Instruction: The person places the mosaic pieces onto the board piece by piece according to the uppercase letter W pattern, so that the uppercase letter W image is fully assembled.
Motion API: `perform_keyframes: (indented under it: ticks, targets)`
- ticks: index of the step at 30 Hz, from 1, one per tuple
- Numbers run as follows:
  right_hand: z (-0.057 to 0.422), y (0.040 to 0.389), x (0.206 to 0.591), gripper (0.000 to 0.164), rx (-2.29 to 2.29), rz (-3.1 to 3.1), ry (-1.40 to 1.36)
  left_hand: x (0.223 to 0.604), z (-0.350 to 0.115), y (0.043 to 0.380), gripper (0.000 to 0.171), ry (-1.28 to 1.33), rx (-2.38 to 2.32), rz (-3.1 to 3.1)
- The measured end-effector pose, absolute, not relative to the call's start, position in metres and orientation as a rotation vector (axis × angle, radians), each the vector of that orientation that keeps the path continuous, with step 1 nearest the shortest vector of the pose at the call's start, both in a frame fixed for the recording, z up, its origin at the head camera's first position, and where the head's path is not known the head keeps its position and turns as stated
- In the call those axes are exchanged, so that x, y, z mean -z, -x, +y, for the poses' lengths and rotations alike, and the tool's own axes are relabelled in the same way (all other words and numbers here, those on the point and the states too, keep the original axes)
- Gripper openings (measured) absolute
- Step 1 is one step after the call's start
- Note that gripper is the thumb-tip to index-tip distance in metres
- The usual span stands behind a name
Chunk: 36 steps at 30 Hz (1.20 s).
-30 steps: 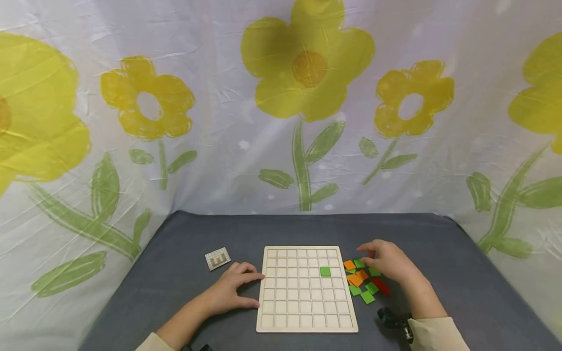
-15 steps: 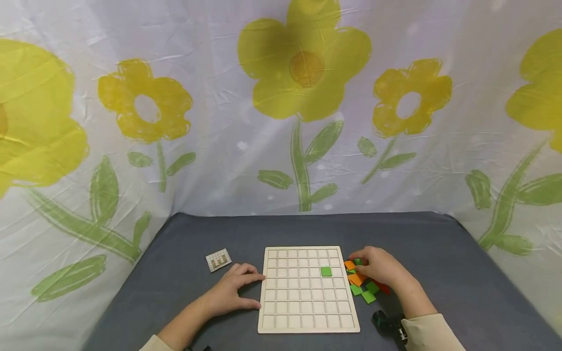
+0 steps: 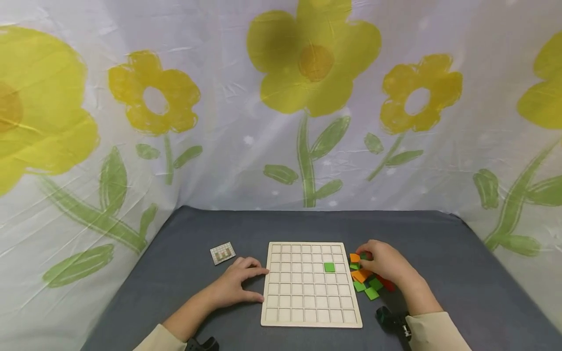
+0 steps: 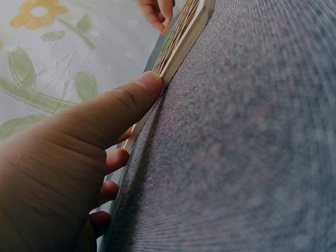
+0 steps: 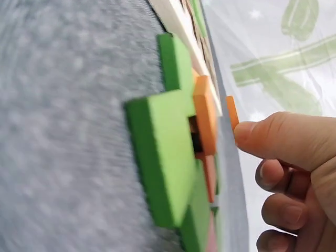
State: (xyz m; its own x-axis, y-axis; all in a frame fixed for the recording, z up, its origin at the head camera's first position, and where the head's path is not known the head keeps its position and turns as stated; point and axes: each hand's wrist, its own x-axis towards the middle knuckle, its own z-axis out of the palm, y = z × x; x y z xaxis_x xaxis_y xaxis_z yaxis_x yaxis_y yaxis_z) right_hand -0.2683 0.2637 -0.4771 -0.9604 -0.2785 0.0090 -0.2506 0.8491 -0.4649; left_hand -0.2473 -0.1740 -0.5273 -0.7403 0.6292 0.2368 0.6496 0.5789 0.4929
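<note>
A wooden board (image 3: 311, 323) with a grid of square recesses lies on the dark cloth, and one green tile (image 3: 329, 267) sits in a cell at its upper right. My left hand (image 3: 234, 284) rests on the board's left edge, thumb and fingers spread along the rim. To the right of the board, my right hand (image 3: 388, 263) pinches an orange tile (image 5: 231, 109) between thumb and fingers, above a loose pile. That pile has green tiles (image 3: 371, 293), orange tiles (image 3: 361, 275) and red pieces (image 3: 388, 284), partly hidden under the hand.
A small card (image 3: 222, 253) printed with a grid pattern lies left of the board. Dark grey cloth (image 3: 197, 229) covers the table, and a flower-printed curtain (image 3: 228, 161) hangs behind and at both sides.
My right hand has come down to the pile and taken an orange tile from it, lifting it slightly. The left hand stays at the board's edge. The head view has shifted a little.
</note>
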Motion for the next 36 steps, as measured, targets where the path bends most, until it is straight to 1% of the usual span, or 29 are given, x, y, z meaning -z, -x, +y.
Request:
perform_keyframes:
  ticks: [8, 20, 28, 33, 36]
  targets:
    - [0.268, 0.257, 0.459, 0.023, 0.754, 2.988, 0.461, 0.532, -0.174, 0.249, 0.065, 1.131, 0.881, -2.753]
    - [0.252, 0.24, 0.432, 0.019, 0.692, 3.065, 0.653, 0.528, -0.175, 0.249, 0.063, 1.115, 0.881, -2.747]
    - [0.238, 0.234, 0.434, 0.015, 0.659, 3.04, 0.707, 0.53, -0.175, 0.247, 0.065, 1.103, 0.918, -2.768]
    - [0.225, 0.232, 0.445, 0.013, 0.637, 2.976, 0.862, 0.528, -0.174, 0.248, 0.065, 1.104, 0.914, -2.779]
    - [0.218, 0.233, 0.452, 0.01, 0.615, 2.95, 0.949, 0.527, -0.174, 0.248, 0.065, 1.101, 0.906, -2.785]
